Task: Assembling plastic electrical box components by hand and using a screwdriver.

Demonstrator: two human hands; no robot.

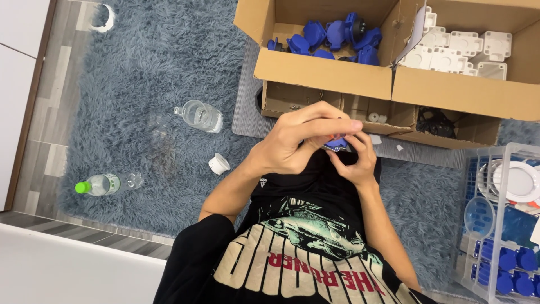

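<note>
My left hand (295,143) and my right hand (355,162) meet in front of my chest, both closed on a small blue plastic part (337,144). A bit of orange shows at the part's top edge under my left fingers. My left fingers curl over the part from above while my right fingers pinch it from below. Most of the part is hidden by my fingers.
A cardboard box (320,73) ahead holds blue parts (334,35) and white parts (461,50); lower boxes hold small white and black pieces. A clear bin (506,225) stands at right. On the grey shaggy rug (152,67) lie a clear bottle (198,115), a white cap (218,164) and a green-capped bottle (98,184).
</note>
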